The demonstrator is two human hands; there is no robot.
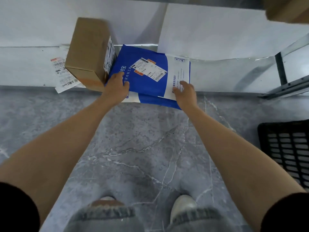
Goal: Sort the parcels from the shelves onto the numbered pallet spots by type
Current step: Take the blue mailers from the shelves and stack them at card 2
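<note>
A flat blue and white parcel envelope (150, 76) with a white shipping label lies on the low shelf (217, 76), its near edge hanging over the shelf's front. A second blue envelope (155, 102) shows beneath it. My left hand (117, 86) grips the top envelope's left edge, thumb on top. At the right near corner, on the white part, my right hand (184, 93) holds the same envelope. A brown cardboard box (90, 52) with a side label stands just left of the envelope, touching it.
A white paper slip (64, 76) lies on the shelf left of the box. Another cardboard box (287, 9) sits on the shelf above at top right. A metal shelf post (280, 71) stands at right. A black plastic pallet (287, 151) lies on the grey marble floor.
</note>
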